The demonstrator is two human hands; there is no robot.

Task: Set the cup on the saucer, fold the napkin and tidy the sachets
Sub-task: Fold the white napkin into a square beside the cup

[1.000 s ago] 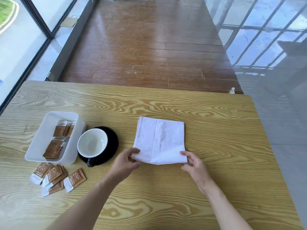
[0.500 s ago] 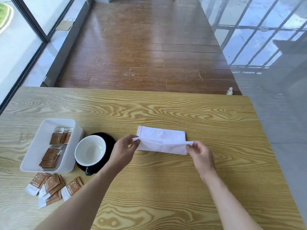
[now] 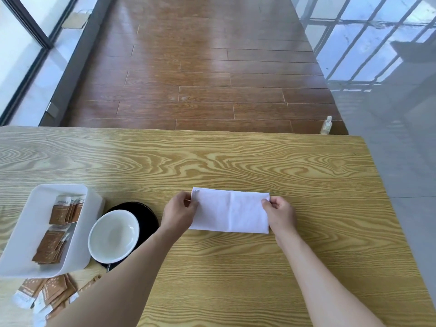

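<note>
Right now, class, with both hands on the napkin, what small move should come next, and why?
Probably press the fold flat, then let go. The white napkin lies folded in a strip on the table, its ends pinched by the left hand and right hand. The cup already sits on the black saucer; loose sachets wait beside the white tray.

Both forearms are bare from the near edge of the view up to the wrists, with no sleeve or cuff showing on either. The left hand (image 3: 179, 214) and the right hand (image 3: 280, 214) are ungloved. Neither wrist shows a watch or band, and the fingers in sight carry no rings; the nails look short and plain.
</note>
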